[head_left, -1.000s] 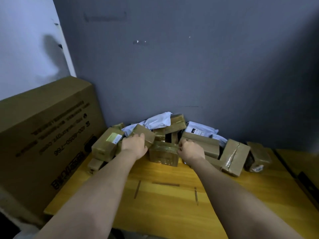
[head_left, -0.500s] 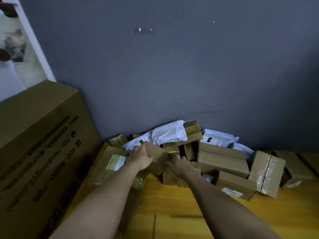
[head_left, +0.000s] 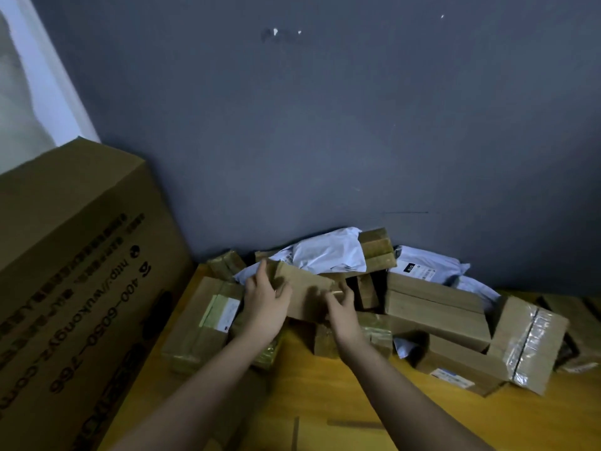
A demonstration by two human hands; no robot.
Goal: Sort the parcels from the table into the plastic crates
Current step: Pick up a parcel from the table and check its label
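A: What colours are the parcels?
B: The small cardboard box (head_left: 304,292) at the centre is plain brown. At two o'clock from it, the soft plastic mailer bag (head_left: 328,253) is pale grey-white.
A: And at three o'clock?
B: The taped cardboard box (head_left: 528,343) is brown with a band of clear glossy tape and a dark line down the seam.
A: The surroundings?
B: The wooden table (head_left: 341,405) is honey-yellow, the wall (head_left: 325,125) flat dark grey. At nine o'clock, the large cardboard carton (head_left: 81,271) is brown with black printing.
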